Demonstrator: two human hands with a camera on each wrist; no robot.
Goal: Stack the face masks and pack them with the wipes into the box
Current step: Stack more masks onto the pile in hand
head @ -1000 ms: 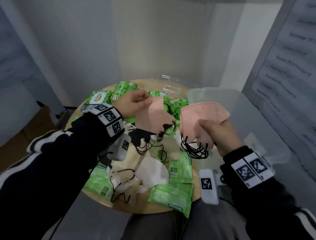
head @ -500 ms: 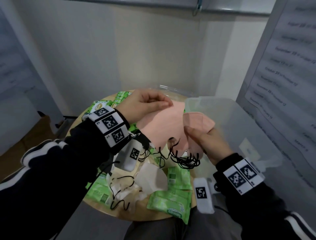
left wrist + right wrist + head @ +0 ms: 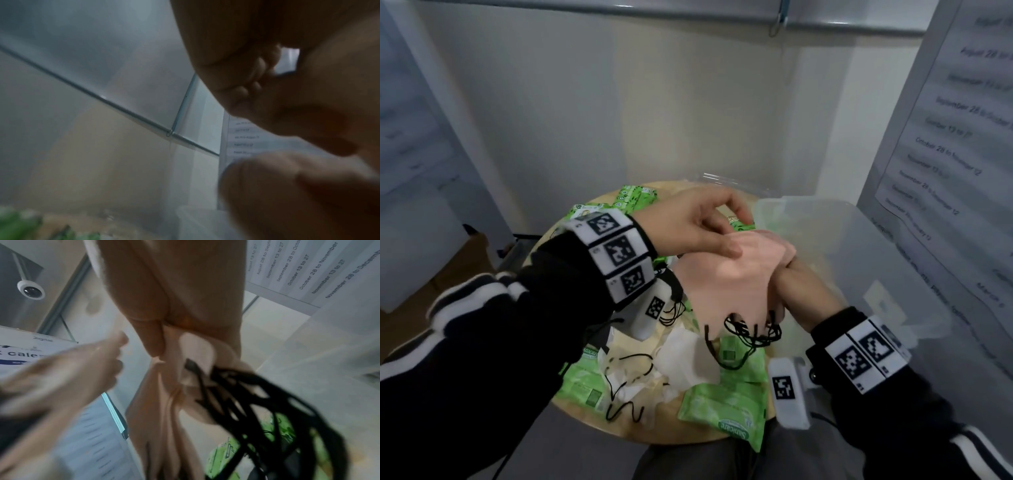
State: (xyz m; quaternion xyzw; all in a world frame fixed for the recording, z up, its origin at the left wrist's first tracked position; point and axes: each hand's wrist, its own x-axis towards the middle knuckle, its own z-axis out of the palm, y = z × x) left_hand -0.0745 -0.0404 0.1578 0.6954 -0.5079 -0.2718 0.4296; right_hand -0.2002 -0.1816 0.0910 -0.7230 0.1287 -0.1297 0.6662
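Observation:
A stack of pink face masks (image 3: 726, 284) is held above the round table, and my right hand (image 3: 787, 270) grips it from the right. In the right wrist view my right hand (image 3: 170, 331) pinches the pink masks (image 3: 164, 418). Their black ear loops (image 3: 753, 330) dangle in a tangle. My left hand (image 3: 736, 233) hovers over the top of the stack with loosely curled fingers, the thumb lying by the mask edge. In the left wrist view nothing shows between the thumb and fingers of the left hand (image 3: 242, 129). A clear plastic box (image 3: 876, 246) stands just right of the hands.
Green wipes packs (image 3: 726, 407) and white masks (image 3: 688, 359) with black loops lie scattered on the wooden table (image 3: 661, 428). A clear lid (image 3: 722, 178) lies at the table's far edge. A wall with a printed sheet (image 3: 945, 154) stands close on the right.
My left hand brought a single pink mask rightward onto the stack in my right hand. The two pink piles are now one, and the left hand has let go of its mask.

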